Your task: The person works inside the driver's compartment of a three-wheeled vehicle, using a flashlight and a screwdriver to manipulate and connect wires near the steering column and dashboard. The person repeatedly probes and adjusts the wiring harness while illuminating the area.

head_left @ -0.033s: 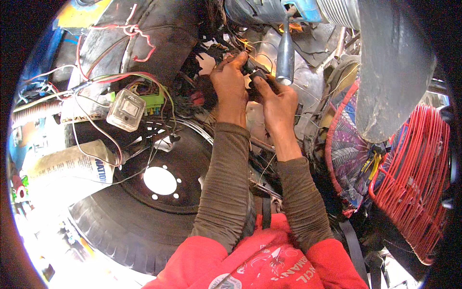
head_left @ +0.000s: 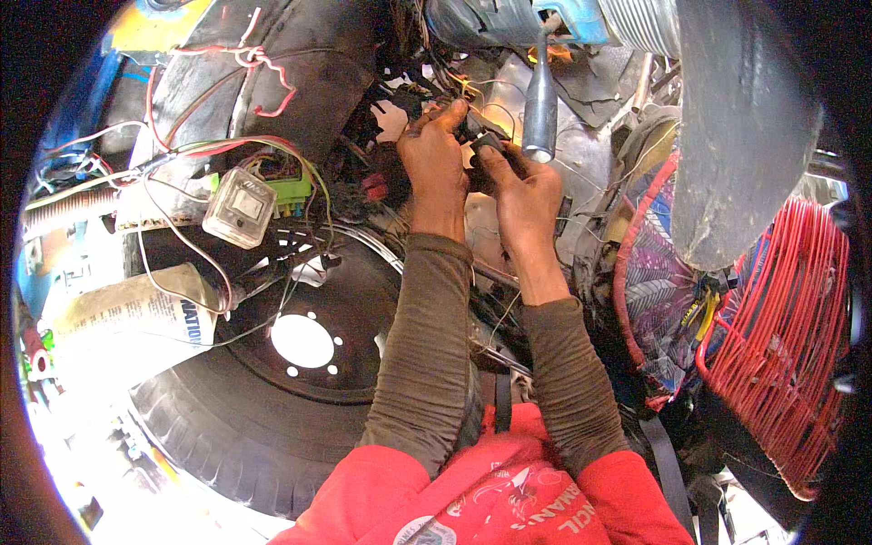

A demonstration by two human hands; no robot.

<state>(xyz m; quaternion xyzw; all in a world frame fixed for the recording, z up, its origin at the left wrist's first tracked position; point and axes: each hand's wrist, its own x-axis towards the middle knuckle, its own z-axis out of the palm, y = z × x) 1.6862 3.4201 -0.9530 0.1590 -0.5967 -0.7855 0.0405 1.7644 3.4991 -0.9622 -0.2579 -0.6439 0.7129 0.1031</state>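
Currently noting packages first: pale sack (head_left: pixel 127 313) with dark blue print lying left of us, just beside black wheel (head_left: pixel 282 381). Clear plastic box (head_left: pixel 240 207) with white label sitting above wheel, against green connector block (head_left: pixel 289 193). We are holding small black connector (head_left: pixel 486 145) up among wiring, near grey metal cylinder (head_left: pixel 540 113). Left hand (head_left: pixel 436 159) pinching its upper end, fingers curled. Right hand (head_left: pixel 527 191) closed around its lower side. Coil of red wire (head_left: pixel 781 345) hanging at far right.

connector (head_left: pixel 486 145): black | wire coil (head_left: pixel 790 336): red | relay box (head_left: pixel 239 206): clear | tyre (head_left: pixel 245 436): black
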